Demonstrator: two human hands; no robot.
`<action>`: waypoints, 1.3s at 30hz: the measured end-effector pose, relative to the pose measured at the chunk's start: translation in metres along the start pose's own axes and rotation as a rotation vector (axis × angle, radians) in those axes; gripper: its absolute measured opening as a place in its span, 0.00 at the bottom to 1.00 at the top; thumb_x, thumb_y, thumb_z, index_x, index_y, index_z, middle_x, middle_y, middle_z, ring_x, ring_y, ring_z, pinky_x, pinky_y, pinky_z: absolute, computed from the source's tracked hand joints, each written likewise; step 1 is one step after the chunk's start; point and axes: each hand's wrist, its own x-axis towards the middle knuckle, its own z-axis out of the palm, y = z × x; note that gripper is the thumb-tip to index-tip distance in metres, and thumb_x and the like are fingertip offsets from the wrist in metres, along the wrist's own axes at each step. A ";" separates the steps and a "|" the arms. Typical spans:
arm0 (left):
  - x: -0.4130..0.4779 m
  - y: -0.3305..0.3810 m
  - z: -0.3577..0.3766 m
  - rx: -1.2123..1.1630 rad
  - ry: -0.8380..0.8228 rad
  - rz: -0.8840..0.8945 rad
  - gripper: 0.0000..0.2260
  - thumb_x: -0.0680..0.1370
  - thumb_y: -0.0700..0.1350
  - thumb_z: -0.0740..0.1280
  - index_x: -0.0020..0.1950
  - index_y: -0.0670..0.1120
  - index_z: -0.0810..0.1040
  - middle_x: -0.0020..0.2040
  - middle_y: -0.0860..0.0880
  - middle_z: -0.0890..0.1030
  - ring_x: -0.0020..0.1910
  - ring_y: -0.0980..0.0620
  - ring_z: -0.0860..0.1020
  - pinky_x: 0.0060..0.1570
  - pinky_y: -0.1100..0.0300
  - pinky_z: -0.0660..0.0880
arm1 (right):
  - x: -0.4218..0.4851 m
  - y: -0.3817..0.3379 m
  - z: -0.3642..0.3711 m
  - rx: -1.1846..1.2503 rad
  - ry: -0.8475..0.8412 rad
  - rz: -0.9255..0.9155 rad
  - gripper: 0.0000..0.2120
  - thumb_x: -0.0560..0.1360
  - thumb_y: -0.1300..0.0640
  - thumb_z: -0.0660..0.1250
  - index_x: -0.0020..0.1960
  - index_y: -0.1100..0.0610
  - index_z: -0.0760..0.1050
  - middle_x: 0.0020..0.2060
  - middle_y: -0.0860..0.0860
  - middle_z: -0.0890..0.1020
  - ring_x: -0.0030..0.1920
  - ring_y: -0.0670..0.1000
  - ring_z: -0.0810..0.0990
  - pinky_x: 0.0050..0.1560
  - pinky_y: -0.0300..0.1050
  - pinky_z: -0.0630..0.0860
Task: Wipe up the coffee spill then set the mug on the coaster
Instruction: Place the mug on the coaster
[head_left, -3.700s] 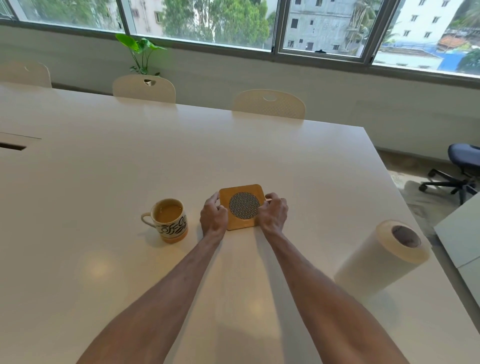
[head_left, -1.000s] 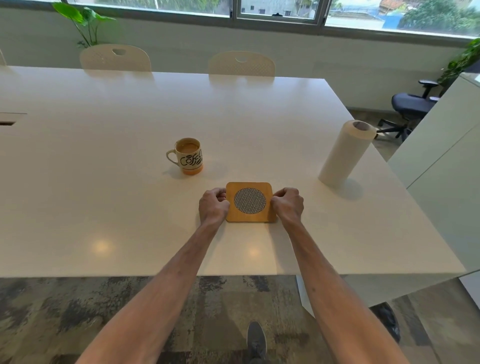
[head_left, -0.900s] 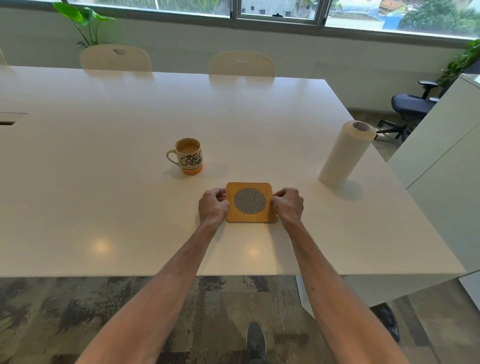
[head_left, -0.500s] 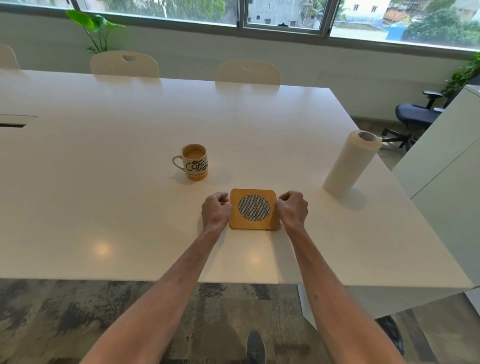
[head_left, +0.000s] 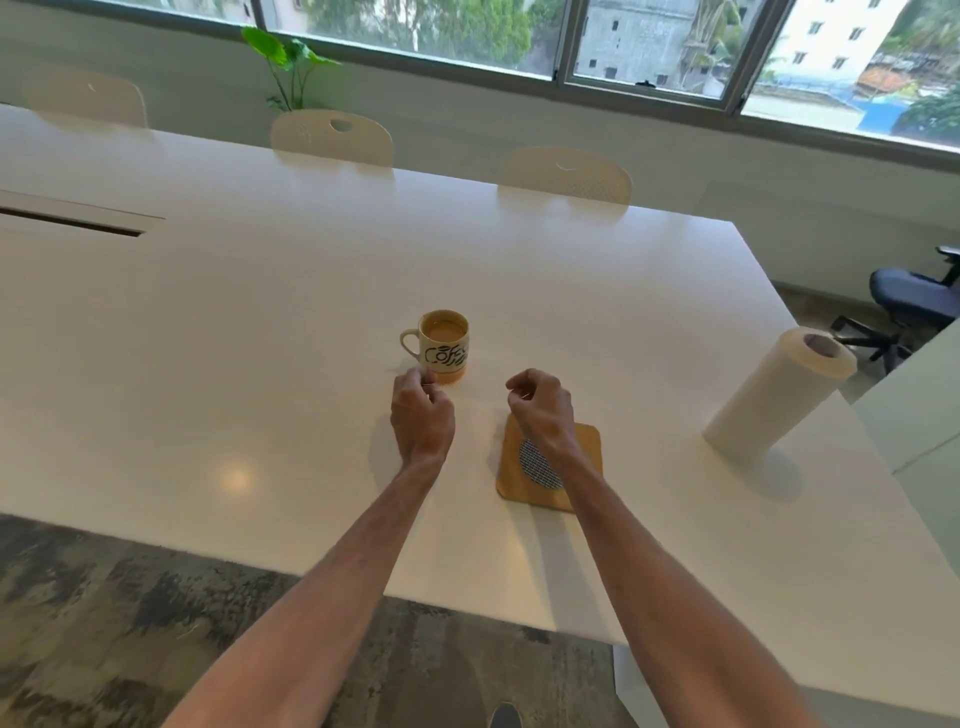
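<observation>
1. Mug (head_left: 442, 345) full of coffee stands on the bench (head_left: 208, 322), just beyond the left hand (head_left: 421, 418), whose loosely curled fingers hold nothing.
2. Right hand (head_left: 540, 408), likewise empty, hovers over the coaster (head_left: 584, 452), set near for the mug.
3. Paper towel roll (head_left: 774, 400) waits upright; no spill visible.

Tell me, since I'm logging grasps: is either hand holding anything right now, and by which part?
Nothing is held. The left hand hovers loosely curled near the mug; the right hand hangs empty above the coaster.

Coaster (head_left: 549, 467) partly behind right forearm (head_left: 597, 499)
</observation>
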 end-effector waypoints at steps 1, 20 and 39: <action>0.006 -0.001 -0.003 -0.006 0.024 -0.002 0.16 0.83 0.36 0.64 0.70 0.42 0.80 0.65 0.43 0.81 0.62 0.42 0.82 0.65 0.48 0.79 | 0.005 -0.004 0.006 0.004 -0.024 -0.019 0.12 0.79 0.66 0.69 0.60 0.59 0.85 0.51 0.53 0.88 0.52 0.51 0.86 0.57 0.49 0.84; 0.082 -0.010 -0.004 0.015 -0.017 0.028 0.13 0.90 0.44 0.61 0.71 0.45 0.81 0.65 0.45 0.86 0.65 0.43 0.83 0.64 0.46 0.78 | 0.075 -0.034 0.071 0.040 -0.245 -0.097 0.34 0.74 0.54 0.81 0.75 0.56 0.70 0.67 0.57 0.81 0.69 0.59 0.80 0.67 0.59 0.77; 0.077 0.002 -0.010 -0.158 -0.093 -0.132 0.08 0.88 0.46 0.67 0.63 0.43 0.80 0.53 0.41 0.88 0.54 0.40 0.88 0.61 0.40 0.83 | 0.060 -0.041 0.061 0.037 -0.210 -0.136 0.35 0.74 0.47 0.82 0.74 0.55 0.70 0.66 0.53 0.82 0.65 0.57 0.82 0.61 0.57 0.80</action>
